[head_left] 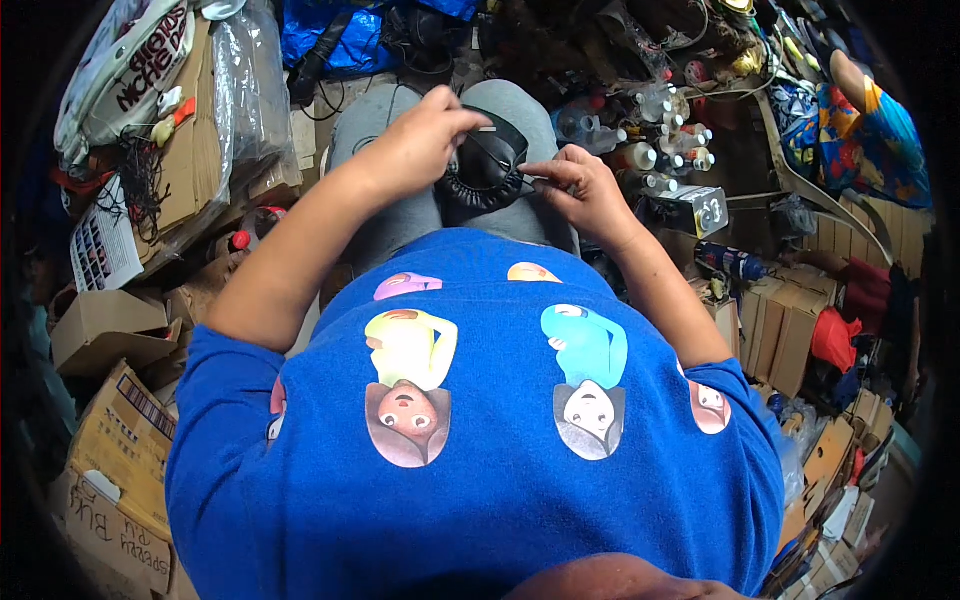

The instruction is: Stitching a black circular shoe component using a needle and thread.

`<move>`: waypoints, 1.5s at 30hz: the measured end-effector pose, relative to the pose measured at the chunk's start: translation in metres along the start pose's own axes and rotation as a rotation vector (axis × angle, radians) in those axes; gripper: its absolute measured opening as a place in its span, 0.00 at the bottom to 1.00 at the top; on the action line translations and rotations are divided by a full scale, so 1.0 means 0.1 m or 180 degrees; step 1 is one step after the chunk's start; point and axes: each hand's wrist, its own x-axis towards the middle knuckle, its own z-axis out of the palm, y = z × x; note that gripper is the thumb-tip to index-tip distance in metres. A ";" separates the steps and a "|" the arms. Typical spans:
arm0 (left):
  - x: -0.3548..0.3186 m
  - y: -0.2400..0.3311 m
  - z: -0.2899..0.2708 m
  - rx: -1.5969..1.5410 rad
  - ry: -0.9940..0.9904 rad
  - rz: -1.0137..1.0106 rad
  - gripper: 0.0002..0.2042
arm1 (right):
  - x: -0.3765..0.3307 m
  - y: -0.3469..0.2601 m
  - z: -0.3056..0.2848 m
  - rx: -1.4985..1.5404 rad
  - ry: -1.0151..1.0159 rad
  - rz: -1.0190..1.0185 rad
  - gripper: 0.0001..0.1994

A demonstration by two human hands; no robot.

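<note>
On my lap, black headphones (487, 165) rest across my grey-trousered knees (400, 215); my left hand (420, 140) curls over their top with fingers closed on the band, my right hand (580, 185) pinches their right edge, small bottles (660, 140) standing just right of the headphones.

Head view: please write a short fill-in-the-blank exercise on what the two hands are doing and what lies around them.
1. Both hands work on a black ribbed object that rests on the person's ____.
2. The left hand grips the object from above, while the right hand pinches its ____ edge.
3. The person wears a ____ shirt printed with cartoon figures.
4. Small bottles stand on the person's ____ side.

Missing words: lap; right; blue; right
</note>
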 end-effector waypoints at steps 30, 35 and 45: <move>-0.18 -0.10 0.12 -0.0601 0.0133 -0.0244 0.12 | -0.03 0.09 0.00 0.0631 -0.0403 0.0506 0.16; -0.19 -0.10 0.11 -0.0144 0.0213 -0.0141 0.12 | 0.00 0.03 -0.03 0.0614 -0.0563 0.0666 0.16; -0.11 -0.13 0.15 -0.0332 -0.0008 -0.0154 0.11 | 0.15 0.22 -0.05 0.0816 -0.0755 0.0505 0.15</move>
